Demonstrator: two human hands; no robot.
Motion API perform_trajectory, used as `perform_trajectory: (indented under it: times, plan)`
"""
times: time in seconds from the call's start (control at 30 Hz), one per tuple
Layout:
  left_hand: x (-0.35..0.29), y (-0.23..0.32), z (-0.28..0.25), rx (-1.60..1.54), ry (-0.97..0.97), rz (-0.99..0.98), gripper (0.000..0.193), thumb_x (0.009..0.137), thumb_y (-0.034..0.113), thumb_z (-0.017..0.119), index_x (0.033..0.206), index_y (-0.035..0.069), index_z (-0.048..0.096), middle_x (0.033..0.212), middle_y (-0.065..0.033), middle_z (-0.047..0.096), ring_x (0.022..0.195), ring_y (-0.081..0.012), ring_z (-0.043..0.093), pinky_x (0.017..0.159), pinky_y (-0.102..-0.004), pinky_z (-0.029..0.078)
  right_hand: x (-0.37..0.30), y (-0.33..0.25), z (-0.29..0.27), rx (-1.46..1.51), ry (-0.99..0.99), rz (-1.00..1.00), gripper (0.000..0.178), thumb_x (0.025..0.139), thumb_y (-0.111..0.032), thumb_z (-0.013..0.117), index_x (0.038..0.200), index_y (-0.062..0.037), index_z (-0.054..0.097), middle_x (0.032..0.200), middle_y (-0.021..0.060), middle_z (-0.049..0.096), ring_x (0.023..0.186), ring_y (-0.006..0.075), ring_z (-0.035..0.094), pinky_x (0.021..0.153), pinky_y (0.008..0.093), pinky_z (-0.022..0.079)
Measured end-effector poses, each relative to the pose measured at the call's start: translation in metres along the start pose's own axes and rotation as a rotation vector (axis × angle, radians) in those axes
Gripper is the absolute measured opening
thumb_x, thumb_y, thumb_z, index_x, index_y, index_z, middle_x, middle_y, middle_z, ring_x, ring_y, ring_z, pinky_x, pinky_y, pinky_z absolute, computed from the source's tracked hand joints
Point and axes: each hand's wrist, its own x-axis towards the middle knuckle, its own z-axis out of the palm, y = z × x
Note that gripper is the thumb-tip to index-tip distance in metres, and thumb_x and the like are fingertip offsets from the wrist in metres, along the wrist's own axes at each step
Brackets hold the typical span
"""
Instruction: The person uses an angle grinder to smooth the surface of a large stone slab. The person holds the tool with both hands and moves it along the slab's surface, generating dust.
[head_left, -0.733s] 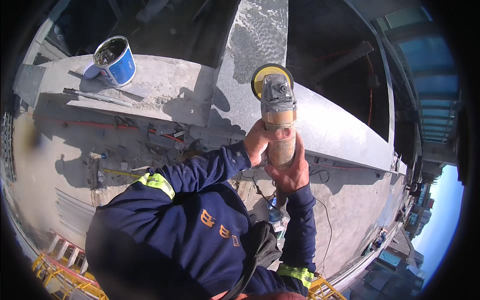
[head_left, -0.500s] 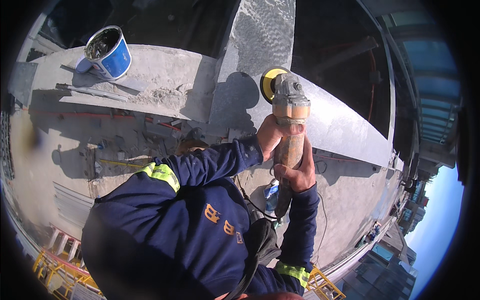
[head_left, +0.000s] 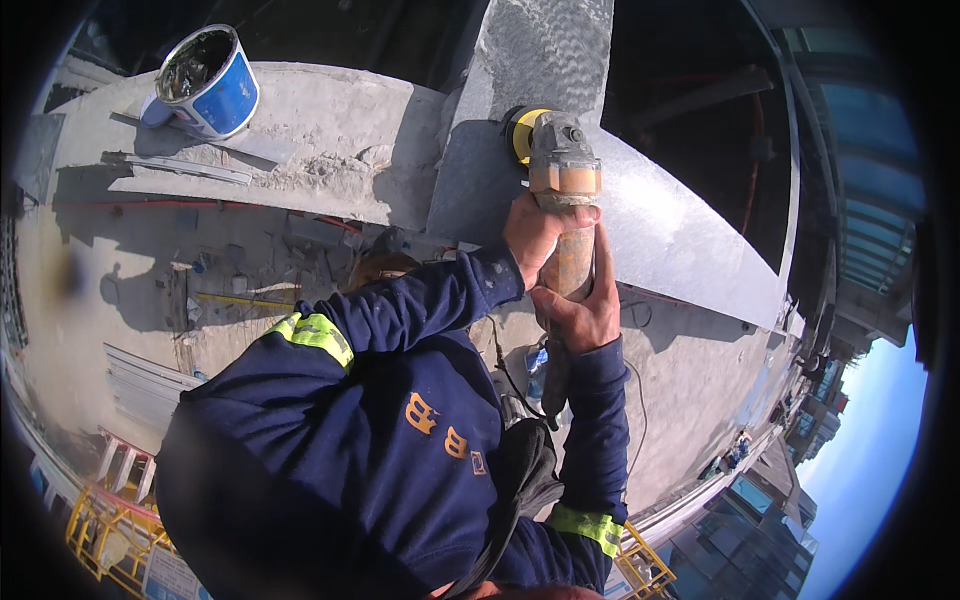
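Both of my hands are wrapped around a worn, orange-and-grey angle grinder [head_left: 566, 165]. My left hand [head_left: 535, 238] grips it just behind the gear head. Lower on the body, my right hand [head_left: 590, 318] is closed around the handle, thumb across the top. At the grinder's far left side sits a yellow-backed disc [head_left: 524, 135], tilted on edge against a grey metal sheet [head_left: 660, 200]. Swirled scuff marks cover the sheet's upper strip. Whether the disc is spinning I cannot tell. A dark cord runs from the grinder's rear end.
A blue-and-white bucket [head_left: 228, 98] with dark residue stands on the rough concrete ledge [head_left: 330, 115] at the left, beside thin metal strips [head_left: 190, 168]. Below the ledge, debris lies on the floor. A yellow scaffold frame [head_left: 95, 525] shows at lower left. Dark openings lie beyond the ledge.
The grinder, with both hands on it, has moved slightly left and up in the picture, its disc now in shadow on the sheet. The bucket and ledge appear a little higher.
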Motion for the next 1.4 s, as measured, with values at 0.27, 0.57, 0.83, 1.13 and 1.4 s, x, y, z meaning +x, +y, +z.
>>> perform_trajectory:
  times: [0.27,0.57,0.83,1.13,1.4]
  plan:
    - [-0.001,0.009,0.001,-0.019,0.019,-0.005,0.034,0.078,0.021,0.077,0.106,0.004,0.067,0.094,-0.0056,0.067,0.085,-0.0167,0.065,0.079,-0.0344,0.052,0.004,-0.005,0.003,-0.016,0.010,-0.005,0.107,0.064,-0.015,0.081,0.154,-0.0015,0.026,0.126,0.0196,0.062,0.111,0.0267,0.064,0.097,0.0362,0.050]
    - [-0.010,0.015,0.000,0.011,0.053,-0.008,0.034,0.077,0.022,0.076,0.105,0.005,0.067,0.094,-0.0058,0.067,0.085,-0.0172,0.065,0.080,-0.0345,0.051,0.001,-0.004,0.006,-0.094,0.011,-0.055,0.108,0.064,-0.019,0.084,0.154,-0.0044,0.027,0.125,0.0229,0.064,0.112,0.0306,0.066,0.096,0.0374,0.052]
    - [0.004,0.010,0.007,-0.025,0.006,-0.051,0.035,0.076,0.020,0.078,0.106,0.005,0.066,0.095,-0.0065,0.066,0.086,-0.0179,0.064,0.080,-0.0362,0.052,0.006,0.000,0.001,-0.075,0.060,-0.009,0.108,0.064,-0.017,0.084,0.154,-0.0039,0.027,0.122,0.0217,0.066,0.108,0.0282,0.068,0.095,0.0368,0.052]
    - [0.009,0.014,-0.002,-0.026,-0.053,-0.084,0.035,0.077,0.020,0.076,0.107,0.005,0.065,0.095,-0.0070,0.066,0.086,-0.0190,0.065,0.079,-0.0383,0.054,0.010,-0.001,0.007,-0.055,0.042,-0.012,0.107,0.066,-0.016,0.082,0.155,-0.0030,0.024,0.115,0.0214,0.068,0.102,0.0286,0.070,0.092,0.0372,0.054]
    - [0.011,0.007,0.002,-0.020,-0.069,-0.118,0.034,0.077,0.018,0.075,0.106,0.005,0.065,0.092,-0.0062,0.065,0.084,-0.0185,0.065,0.077,-0.0372,0.054,0.003,-0.002,0.004,-0.064,0.087,0.009,0.105,0.067,-0.014,0.080,0.155,-0.0019,0.024,0.111,0.0200,0.070,0.099,0.0274,0.071,0.090,0.0365,0.055]
